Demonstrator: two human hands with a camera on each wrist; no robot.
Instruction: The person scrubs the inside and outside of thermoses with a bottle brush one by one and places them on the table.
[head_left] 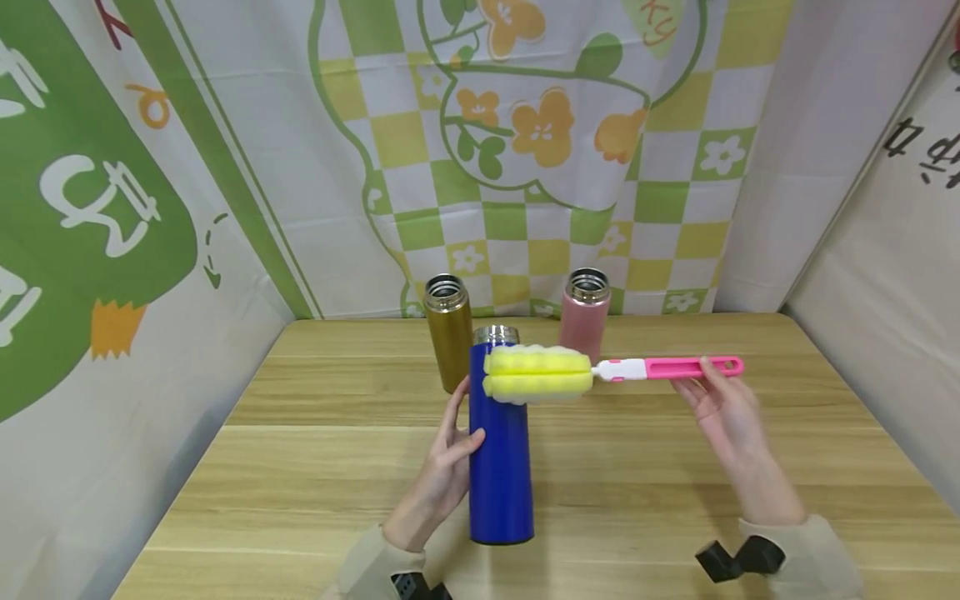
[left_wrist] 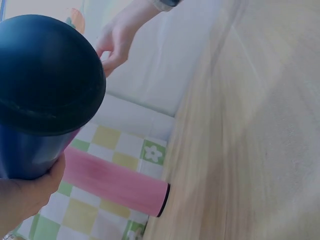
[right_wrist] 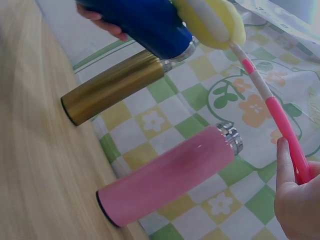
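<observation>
My left hand [head_left: 450,458] grips a blue thermos bottle [head_left: 500,475] around its side, and the bottle is lifted off the table with its dark base showing in the left wrist view. Its steel neck [head_left: 497,335] points up and away, without a lid. In my right hand [head_left: 729,417] is the pink handle [head_left: 678,367] of a bottle brush, pinched between thumb and fingers. The brush's yellow sponge head [head_left: 538,372] lies level across the front of the blue bottle's upper part in the head view. Whether sponge and bottle touch, I cannot tell.
A gold thermos bottle [head_left: 448,333] and a pink thermos bottle [head_left: 586,312], both lidless, stand upright on the wooden table [head_left: 337,467] toward the back. Behind them hangs a checkered, flowered cloth [head_left: 517,208], and printed cloth walls enclose both sides.
</observation>
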